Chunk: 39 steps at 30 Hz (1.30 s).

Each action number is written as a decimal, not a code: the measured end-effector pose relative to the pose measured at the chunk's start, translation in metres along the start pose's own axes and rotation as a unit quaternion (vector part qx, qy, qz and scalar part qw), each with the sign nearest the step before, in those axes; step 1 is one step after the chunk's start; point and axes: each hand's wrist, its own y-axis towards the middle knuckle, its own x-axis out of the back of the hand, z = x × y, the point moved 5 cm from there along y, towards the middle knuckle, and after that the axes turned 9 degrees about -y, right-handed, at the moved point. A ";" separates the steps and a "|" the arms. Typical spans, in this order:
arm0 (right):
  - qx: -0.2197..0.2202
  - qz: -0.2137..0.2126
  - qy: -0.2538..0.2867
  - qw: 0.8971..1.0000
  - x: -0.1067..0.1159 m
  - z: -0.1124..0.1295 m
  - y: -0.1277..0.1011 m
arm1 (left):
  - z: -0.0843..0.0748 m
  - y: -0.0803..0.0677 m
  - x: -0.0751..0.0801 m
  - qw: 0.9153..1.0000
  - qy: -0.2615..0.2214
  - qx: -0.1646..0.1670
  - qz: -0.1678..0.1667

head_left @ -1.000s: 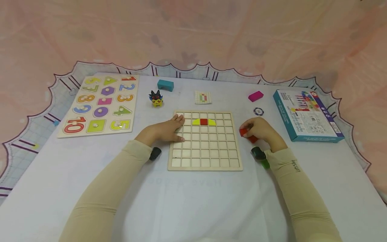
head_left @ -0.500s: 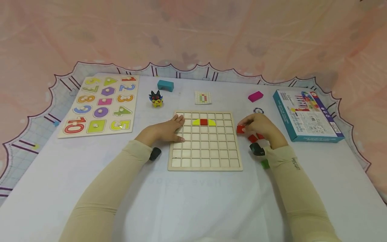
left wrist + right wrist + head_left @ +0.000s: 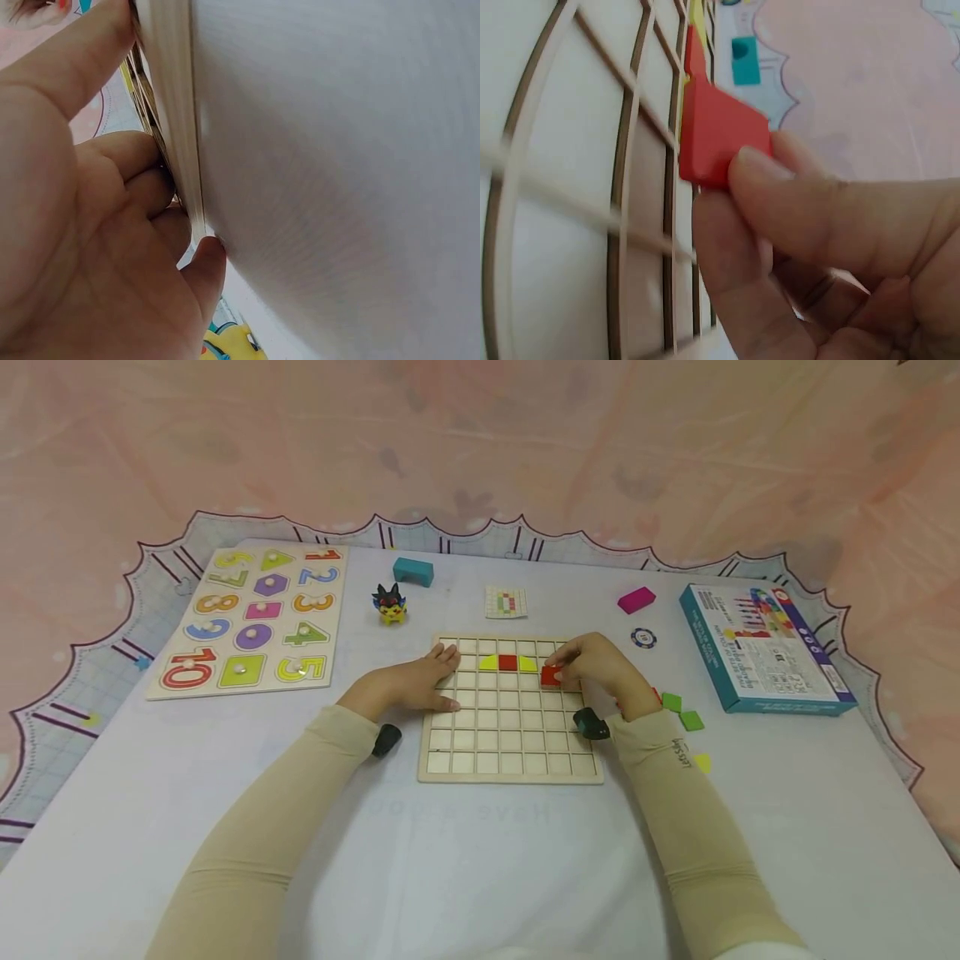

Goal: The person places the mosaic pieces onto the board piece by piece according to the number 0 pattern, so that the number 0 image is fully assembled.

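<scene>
A wooden grid board (image 3: 510, 752) lies in front of me, with two yellow pieces and a red square (image 3: 507, 662) set in its second row. My right hand (image 3: 596, 667) pinches a red tile (image 3: 551, 675) (image 3: 720, 139) over the board's upper right cells, just right of the yellow piece (image 3: 527, 664). My left hand (image 3: 420, 681) rests flat on the board's left edge (image 3: 176, 112), its fingers straight over the rim. Green tiles (image 3: 681, 711), a yellow tile (image 3: 702, 762) and a bit of red lie on the table right of the board.
A number puzzle board (image 3: 251, 618) sits far left. Behind the grid stand a small toy figure (image 3: 388, 602), a teal block (image 3: 412, 570), a pattern card (image 3: 505, 602), a magenta block (image 3: 636, 600) and a chip (image 3: 642, 637). A teal box (image 3: 761, 643) lies at right.
My right hand lifted a red tile from the pile right of the board and carried it left over the grid. The left hand has stayed put.
</scene>
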 end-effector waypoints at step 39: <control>-0.005 0.001 -0.015 1.000 -0.017 0.008 0.007 | -0.002 -0.001 0.001 1.000 -0.003 0.009 0.001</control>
